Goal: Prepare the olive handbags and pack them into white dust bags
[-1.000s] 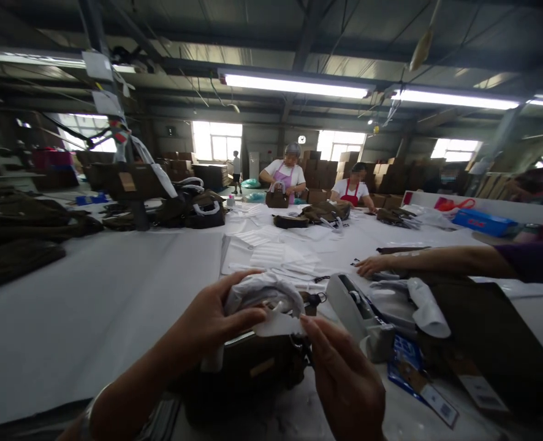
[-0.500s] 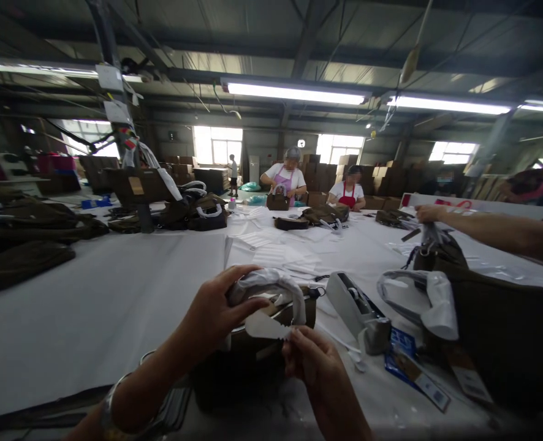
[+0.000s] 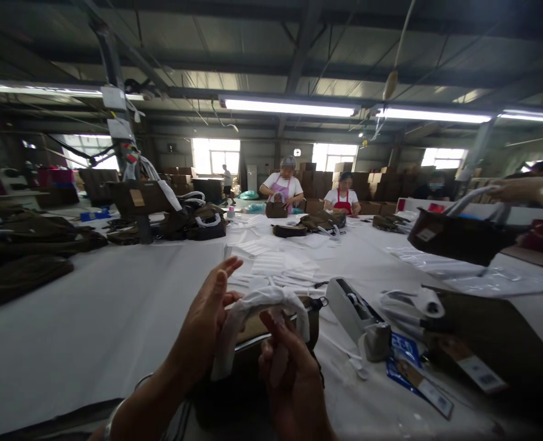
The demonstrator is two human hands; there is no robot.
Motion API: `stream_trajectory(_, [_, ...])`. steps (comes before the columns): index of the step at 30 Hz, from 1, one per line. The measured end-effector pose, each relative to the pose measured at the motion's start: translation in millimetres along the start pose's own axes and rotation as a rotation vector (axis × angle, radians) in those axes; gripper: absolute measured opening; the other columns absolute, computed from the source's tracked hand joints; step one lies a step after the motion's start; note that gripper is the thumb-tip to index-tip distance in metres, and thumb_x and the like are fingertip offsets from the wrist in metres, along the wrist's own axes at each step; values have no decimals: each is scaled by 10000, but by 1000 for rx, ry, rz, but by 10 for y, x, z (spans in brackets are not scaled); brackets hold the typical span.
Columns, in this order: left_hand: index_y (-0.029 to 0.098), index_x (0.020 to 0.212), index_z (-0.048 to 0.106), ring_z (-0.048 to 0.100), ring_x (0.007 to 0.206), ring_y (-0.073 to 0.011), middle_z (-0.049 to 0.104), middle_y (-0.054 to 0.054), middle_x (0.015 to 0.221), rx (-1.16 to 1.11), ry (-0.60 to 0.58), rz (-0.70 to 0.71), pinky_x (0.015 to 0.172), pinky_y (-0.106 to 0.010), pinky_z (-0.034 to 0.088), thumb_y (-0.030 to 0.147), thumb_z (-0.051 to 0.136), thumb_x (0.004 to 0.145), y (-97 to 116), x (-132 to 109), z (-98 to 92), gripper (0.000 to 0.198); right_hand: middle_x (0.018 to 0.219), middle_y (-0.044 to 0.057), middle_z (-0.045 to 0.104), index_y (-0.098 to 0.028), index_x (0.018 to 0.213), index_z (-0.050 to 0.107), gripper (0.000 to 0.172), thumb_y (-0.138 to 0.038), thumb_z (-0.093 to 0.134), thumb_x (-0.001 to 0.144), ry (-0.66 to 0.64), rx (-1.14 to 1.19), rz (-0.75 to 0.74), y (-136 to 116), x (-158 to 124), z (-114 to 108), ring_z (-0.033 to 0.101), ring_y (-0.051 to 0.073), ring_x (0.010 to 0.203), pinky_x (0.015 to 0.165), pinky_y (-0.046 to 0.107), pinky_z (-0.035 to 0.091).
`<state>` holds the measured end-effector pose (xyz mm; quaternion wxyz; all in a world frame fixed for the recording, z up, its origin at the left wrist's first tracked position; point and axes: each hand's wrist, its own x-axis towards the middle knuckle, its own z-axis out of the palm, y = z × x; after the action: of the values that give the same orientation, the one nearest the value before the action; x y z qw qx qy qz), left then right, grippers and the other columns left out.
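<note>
A dark olive handbag (image 3: 235, 383) stands in front of me on the white-covered table. Its handle (image 3: 265, 298) is wrapped in white paper and arches over a metal zipper. My left hand (image 3: 207, 312) is beside the left side of the handle, fingers apart and raised, with nothing visible in it. At the right side of the handle, my right hand (image 3: 292, 373) is closed, thumb and fingers pinched round a small translucent white piece (image 3: 279, 362). A grey tape dispenser (image 3: 356, 315) lies to the right of the bag.
White sheets (image 3: 271, 266) lie beyond the bag. More olive bags (image 3: 496, 343) with tags are at the right. Another person's hand (image 3: 524, 188) lifts a dark bag (image 3: 455, 236) there. Bags are piled at the left round a post (image 3: 143, 226). Two people work across the table.
My left hand has let go of the handle and opened. My right hand has moved up under the handle with the white piece. Another person's hand has lifted a bag at the right.
</note>
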<state>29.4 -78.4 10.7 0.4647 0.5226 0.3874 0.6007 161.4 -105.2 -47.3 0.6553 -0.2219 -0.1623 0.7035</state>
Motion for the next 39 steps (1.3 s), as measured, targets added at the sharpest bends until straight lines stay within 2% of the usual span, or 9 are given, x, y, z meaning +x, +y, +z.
stream_trajectory(5, [147, 959, 722, 514, 525, -88, 679, -13, 701, -69, -269, -307, 493, -181, 417, 547, 682, 850, -2, 151, -75, 416, 989, 79, 761, -192, 963, 772, 310, -314, 866, 694, -39, -159, 10, -51, 42, 16, 554, 82, 559, 508, 188, 466])
stream_trajectory(10, [179, 925, 779, 653, 809, -179, 760, -32, 884, 161, -239, -93, 746, -246, 490, 456, 741, 822, 143, 269, -106, 298, 788, 84, 753, -169, 998, 760, 440, -544, 772, 769, -196, -636, -148, -180, -17, -10, 656, 162, 566, 536, 258, 494])
stream_trajectory(13, [179, 1017, 767, 655, 833, -181, 756, -43, 927, 296, -214, 26, 735, -246, 479, 510, 670, 865, 215, 319, -85, 377, 710, 73, 738, -181, 962, 756, 431, -578, 730, 797, -208, -834, -225, -286, -63, -12, 664, 176, 534, 529, 270, 502])
stream_trajectory(18, [158, 1295, 611, 656, 677, -175, 734, -25, 790, 308, -320, -96, 606, -254, 464, 519, 715, 824, 230, 392, -34, 603, 721, 59, 726, -168, 1000, 728, 471, -597, 703, 808, -246, -837, -116, -393, 14, 19, 594, 107, 442, 416, 191, 399])
stream_trajectory(22, [141, 1012, 745, 690, 782, -188, 771, -58, 875, 226, -229, -65, 716, -266, 517, 416, 819, 743, 251, 424, -42, 392, 601, 37, 679, -148, 878, 720, 492, -631, 637, 842, -237, -924, -124, -393, 79, 6, 566, 104, 411, 428, 200, 422])
stream_trajectory(25, [144, 922, 760, 690, 748, -170, 775, -55, 846, 198, -178, 29, 675, -247, 535, 394, 807, 767, 289, 414, -88, 298, 525, 33, 656, -176, 769, 697, 451, -606, 609, 874, -176, -1094, -321, -356, 1, -16, 640, 160, 457, 485, 235, 487])
stream_trajectory(31, [139, 923, 750, 716, 676, -162, 773, -42, 766, 192, -169, 152, 612, -230, 578, 355, 795, 793, 366, 327, -78, 256, 708, 32, 752, -249, 907, 598, 292, -516, 700, 843, 36, -971, -626, -343, -287, 27, 683, 177, 488, 500, 257, 554])
stream_trajectory(37, [156, 933, 747, 756, 742, -146, 801, -15, 846, 182, -171, 232, 657, -175, 610, 289, 812, 778, 383, 281, -16, 214, 1159, 88, 745, -245, 1134, 688, 430, -369, 829, 747, -349, -630, -257, -574, -243, 192, 710, 265, 1071, 873, 327, 600])
stream_trajectory(39, [160, 943, 751, 760, 780, -140, 802, -7, 860, 215, -176, 267, 681, -152, 608, 282, 797, 796, 383, 285, -35, 196, 1170, 86, 743, -246, 1144, 704, 414, -361, 820, 763, -394, -646, -220, -642, -171, 241, 705, 258, 1080, 879, 328, 596])
